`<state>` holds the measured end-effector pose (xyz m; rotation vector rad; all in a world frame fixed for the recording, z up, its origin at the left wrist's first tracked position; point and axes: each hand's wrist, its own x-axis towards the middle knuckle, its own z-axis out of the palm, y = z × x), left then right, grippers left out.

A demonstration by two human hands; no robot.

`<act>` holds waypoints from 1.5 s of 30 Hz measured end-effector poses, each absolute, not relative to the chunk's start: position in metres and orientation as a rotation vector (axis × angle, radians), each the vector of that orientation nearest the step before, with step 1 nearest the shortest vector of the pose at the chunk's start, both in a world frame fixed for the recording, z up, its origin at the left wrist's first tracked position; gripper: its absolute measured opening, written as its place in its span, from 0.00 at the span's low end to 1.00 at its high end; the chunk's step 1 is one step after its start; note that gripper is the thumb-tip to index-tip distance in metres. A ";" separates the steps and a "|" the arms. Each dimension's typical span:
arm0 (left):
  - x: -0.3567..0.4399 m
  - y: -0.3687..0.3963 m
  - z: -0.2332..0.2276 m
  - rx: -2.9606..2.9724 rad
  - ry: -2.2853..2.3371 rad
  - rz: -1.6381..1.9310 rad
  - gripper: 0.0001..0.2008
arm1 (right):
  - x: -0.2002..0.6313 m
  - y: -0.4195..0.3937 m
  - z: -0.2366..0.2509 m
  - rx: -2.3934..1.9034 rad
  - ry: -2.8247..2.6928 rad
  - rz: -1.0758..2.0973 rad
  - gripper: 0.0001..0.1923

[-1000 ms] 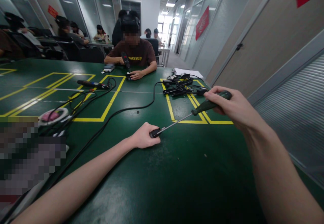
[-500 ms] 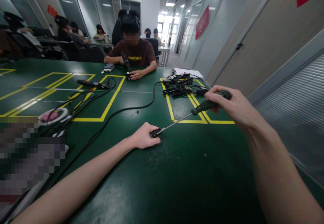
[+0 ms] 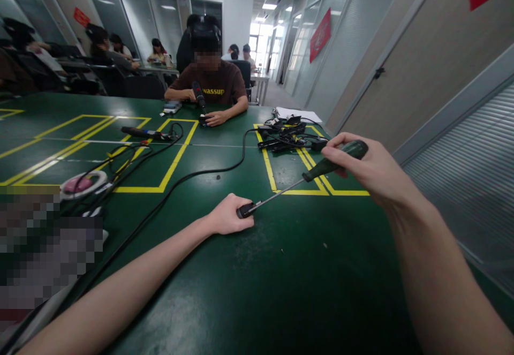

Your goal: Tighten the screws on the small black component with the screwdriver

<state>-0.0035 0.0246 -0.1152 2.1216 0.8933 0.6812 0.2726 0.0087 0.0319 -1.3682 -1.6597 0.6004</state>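
My left hand [image 3: 232, 216] is closed around a small black piece [image 3: 244, 211], holding it low over the green tabletop; its exact kind is too small to tell. My right hand [image 3: 357, 162] grips the dark green handle of a screwdriver [image 3: 317, 171]. The screwdriver's thin metal shaft slants down and left, and its tip meets the black piece between my left thumb and fingers. Most of the piece is hidden by the left fingers. On the table, a tiny light bit [image 3: 282, 251] lies to the right of my left hand.
A pile of black adapters and cables [image 3: 287, 134] lies beyond my right hand. One long black cable [image 3: 193, 173] crosses the table. At left are a corded power screwdriver [image 3: 146, 133] and a white ring-shaped roll [image 3: 98, 181]. A co-worker [image 3: 217, 84] sits opposite, holding a tool.
The screwdriver's handle seems turned slightly in my right hand. Both hands keep nearly the same place, and the tip stays at the black piece.
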 end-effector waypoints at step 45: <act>0.000 0.022 -0.121 2.510 0.765 0.662 0.18 | 0.235 -0.022 0.035 -1.017 -1.730 0.274 0.21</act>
